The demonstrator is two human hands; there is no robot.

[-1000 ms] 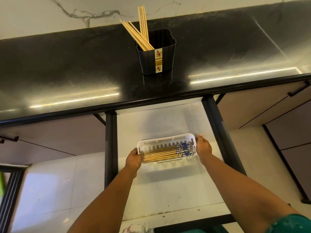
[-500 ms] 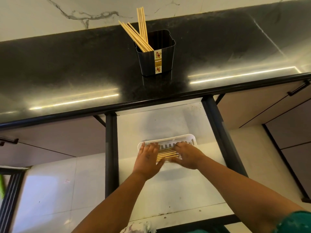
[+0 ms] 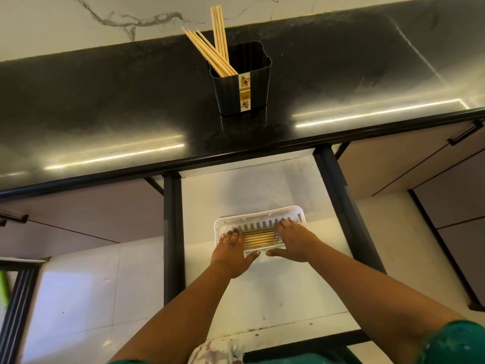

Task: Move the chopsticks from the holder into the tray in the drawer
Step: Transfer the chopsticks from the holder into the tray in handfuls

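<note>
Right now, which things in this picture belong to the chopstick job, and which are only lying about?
Belong to the job:
- wooden chopsticks in black plastic holder
- wooden chopsticks in white slotted tray
- open white drawer
- left hand, right hand, both flat on the tray

Lying about:
- black stone counter
- patterned cloth

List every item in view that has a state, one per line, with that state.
drawer: pulled open
tray: lying in the drawer, partly filled
chopsticks in tray: lying flat, side by side
holder: upright on the countertop, not yet emptied
chopsticks in holder: standing, leaning in two bunches
left hand: open, flat on the tray's left end
right hand: open, flat on the tray's right end
</note>
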